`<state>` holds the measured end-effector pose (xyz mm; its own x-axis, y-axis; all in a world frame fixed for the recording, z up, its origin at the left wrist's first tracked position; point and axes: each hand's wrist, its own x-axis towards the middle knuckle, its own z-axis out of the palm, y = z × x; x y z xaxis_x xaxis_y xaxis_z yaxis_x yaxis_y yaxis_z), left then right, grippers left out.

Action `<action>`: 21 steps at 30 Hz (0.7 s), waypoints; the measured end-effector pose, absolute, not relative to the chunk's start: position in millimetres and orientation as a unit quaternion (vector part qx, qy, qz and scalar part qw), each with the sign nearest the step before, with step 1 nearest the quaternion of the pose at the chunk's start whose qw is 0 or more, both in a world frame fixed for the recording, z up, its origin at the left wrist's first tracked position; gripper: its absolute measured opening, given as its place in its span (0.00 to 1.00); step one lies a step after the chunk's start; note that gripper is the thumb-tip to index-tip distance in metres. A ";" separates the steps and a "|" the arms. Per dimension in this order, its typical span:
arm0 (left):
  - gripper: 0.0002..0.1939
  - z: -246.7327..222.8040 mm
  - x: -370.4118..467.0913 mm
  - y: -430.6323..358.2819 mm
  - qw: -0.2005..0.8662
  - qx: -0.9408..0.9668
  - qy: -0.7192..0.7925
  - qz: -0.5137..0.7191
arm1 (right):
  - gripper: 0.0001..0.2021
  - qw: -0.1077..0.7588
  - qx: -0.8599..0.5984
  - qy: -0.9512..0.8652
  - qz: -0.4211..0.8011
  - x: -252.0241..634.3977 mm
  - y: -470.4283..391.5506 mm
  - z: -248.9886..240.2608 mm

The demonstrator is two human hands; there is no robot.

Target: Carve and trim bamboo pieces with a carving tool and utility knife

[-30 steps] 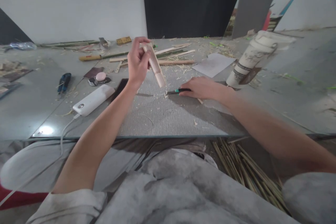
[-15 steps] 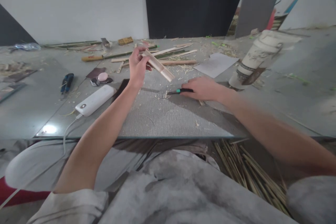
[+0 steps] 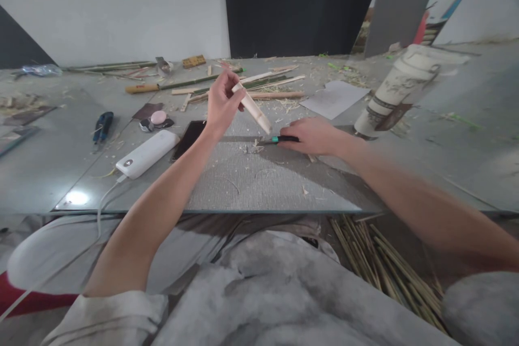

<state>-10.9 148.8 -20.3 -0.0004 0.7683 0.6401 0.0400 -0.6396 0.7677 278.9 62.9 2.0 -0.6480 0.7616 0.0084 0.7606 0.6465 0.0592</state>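
My left hand (image 3: 227,96) is closed around the upper end of a pale piece of split bamboo (image 3: 255,111), which tilts down to the right above the table. The bamboo's lower end comes close to the blade of a carving knife (image 3: 278,140) with a black and teal handle. Around that handle my right hand (image 3: 310,136) is closed, resting low over the table with the blade pointing left. Small wood shavings (image 3: 253,148) lie by the blade tip.
Bamboo strips (image 3: 267,85) and a wooden-handled tool (image 3: 141,88) lie behind my hands. To the left are a white power bank (image 3: 148,154), a dark phone (image 3: 190,139) and blue-black pliers (image 3: 104,127). A paper sheet (image 3: 334,99) and a white cylindrical container (image 3: 395,92) occupy the right.
My left hand has shifted slightly right and turned the bamboo, so its hollow no longer faces me. Its lower end is now nearer the knife. My right hand has barely moved.
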 end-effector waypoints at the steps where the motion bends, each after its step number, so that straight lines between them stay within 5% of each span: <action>1: 0.15 -19.8 -11.6 147.0 0.301 0.633 0.306 0.645 | 0.20 0.007 0.420 0.907 0.029 279.2 63.3 1.6; 10: 0.16 -18.0 -21.7 162.8 0.473 0.507 0.313 0.649 | 0.21 -0.038 0.456 0.889 -0.003 281.5 64.9 1.7; 15: 0.10 -16.8 -22.7 164.3 0.491 0.494 0.313 0.646 | 0.23 -0.184 0.491 0.851 -0.029 286.0 64.4 2.9; 21: 0.14 -8.7 -14.2 135.4 0.562 0.562 0.292 0.533 | 0.29 -0.291 0.538 0.791 0.003 294.0 65.2 6.1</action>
<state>-14.2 135.4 -8.7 0.2622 0.9262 0.2708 -0.2712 -0.1986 0.9418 294.0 65.2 6.1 -0.2514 0.8494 0.4640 0.8531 0.4209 -0.3083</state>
